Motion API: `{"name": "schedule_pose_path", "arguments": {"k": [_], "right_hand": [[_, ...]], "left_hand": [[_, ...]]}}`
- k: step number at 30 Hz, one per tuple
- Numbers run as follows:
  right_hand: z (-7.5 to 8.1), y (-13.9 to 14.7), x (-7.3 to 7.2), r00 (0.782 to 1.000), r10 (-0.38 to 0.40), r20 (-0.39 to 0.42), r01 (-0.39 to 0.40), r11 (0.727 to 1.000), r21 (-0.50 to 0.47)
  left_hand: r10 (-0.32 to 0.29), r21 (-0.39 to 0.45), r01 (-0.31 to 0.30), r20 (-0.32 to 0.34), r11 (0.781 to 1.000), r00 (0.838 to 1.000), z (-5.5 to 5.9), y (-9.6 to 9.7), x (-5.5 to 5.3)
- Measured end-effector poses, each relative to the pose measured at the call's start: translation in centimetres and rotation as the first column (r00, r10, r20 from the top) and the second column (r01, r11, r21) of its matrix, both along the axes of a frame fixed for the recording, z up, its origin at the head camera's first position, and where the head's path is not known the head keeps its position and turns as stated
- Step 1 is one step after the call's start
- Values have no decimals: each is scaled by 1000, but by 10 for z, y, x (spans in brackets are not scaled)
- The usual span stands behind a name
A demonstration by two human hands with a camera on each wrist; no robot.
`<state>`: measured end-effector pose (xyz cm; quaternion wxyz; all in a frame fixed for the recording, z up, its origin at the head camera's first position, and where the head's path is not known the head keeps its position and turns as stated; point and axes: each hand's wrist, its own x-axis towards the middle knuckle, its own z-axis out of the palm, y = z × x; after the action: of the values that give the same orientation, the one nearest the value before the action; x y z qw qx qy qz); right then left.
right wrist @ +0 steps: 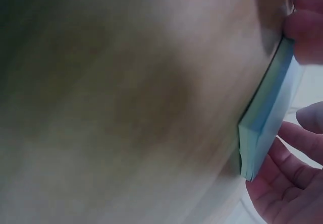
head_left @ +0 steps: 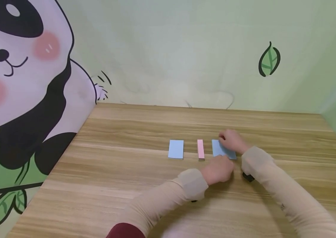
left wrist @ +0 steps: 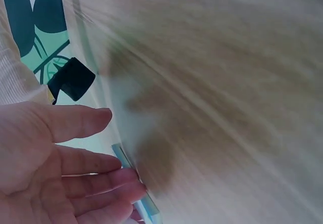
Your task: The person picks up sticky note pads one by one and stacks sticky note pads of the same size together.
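A light blue pad of paper [head_left: 217, 149] lies on the wooden table under both hands, partly hidden by them. At its near edge is my left hand [head_left: 218, 169]; in the left wrist view the fingers [left wrist: 123, 186] lie fairly straight against the pad's edge [left wrist: 150, 210], the thumb held apart. My right hand [head_left: 232, 140] is at the far side of the same pad. From the right wrist, the pad [right wrist: 267, 118] shows its layered side, with extended fingers [right wrist: 285, 171] at one end and the thumb free of it.
Left of the hands, a narrow pink block [head_left: 200, 149] stands between the held pad and another blue pad [head_left: 176, 149]. The wooden table [head_left: 120, 175] meets a wall [head_left: 171, 59] printed with a panda and leaves.
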<state>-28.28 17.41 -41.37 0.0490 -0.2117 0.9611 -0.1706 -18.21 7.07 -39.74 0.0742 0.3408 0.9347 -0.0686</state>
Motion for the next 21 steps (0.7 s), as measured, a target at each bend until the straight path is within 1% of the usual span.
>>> {"name": "schedule_pose_path", "arguments": {"k": [5, 10, 18, 21], "right_hand": [[-1, -1, 0, 1000, -3, -11, 3, 1000, 4], [-1, -2, 0, 1000, 4, -26, -3, 1000, 19], [0, -3, 0, 1000, 2, 12, -3, 999, 45], [1, -3, 1, 1000, 5, 11, -5, 999, 45]], "left_hand": [[14, 4, -14, -6, 1000, 1000, -1, 0, -1], [30, 12, -30, 2, 999, 1000, -2, 0, -3], [52, 28, -53, 29, 998, 998, -2, -1, -3], [61, 34, -63, 40, 997, 997, -2, -1, -2]]}}
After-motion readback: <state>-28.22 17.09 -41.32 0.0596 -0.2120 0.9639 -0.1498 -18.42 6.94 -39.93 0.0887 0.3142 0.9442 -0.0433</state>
